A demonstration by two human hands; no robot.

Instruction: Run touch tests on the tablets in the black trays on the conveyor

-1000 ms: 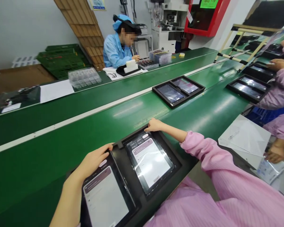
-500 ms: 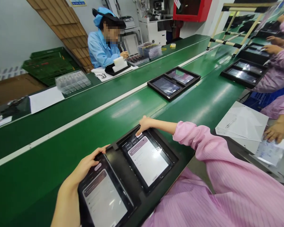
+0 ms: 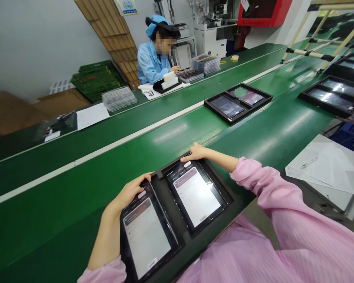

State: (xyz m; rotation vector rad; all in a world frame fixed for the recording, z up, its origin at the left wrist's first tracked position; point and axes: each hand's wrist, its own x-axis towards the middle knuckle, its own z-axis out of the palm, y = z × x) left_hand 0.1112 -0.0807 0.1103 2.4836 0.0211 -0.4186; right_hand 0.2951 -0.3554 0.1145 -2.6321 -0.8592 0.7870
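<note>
A black tray (image 3: 186,239) lies on the green bench in front of me, holding two lit tablets side by side. My left hand (image 3: 131,192) grips the top edge of the left tablet (image 3: 147,232), with the thumb near a pale oval button and the fingers over the far edge. This tablet looks slightly raised and tilted in its recess. My right hand (image 3: 194,152) is curled over the tray's far rim above the right tablet (image 3: 197,196). Its thumb rests at the top of that screen, beside another pale oval button. Both screens show a light panel below dark tiles.
Another tray with two tablets (image 3: 228,120) lies farther along the bench (image 3: 165,153), and a third tray (image 3: 315,103) is at the right. Papers with a pen (image 3: 312,161) lie on a side table. A co-worker in blue (image 3: 150,59) sits opposite, near stacked clear trays (image 3: 206,65).
The view has swung left, so everything sits farther right in the picture. My right thumb has shifted off the oval button to its left. My left hand keeps its place on the left tablet.
</note>
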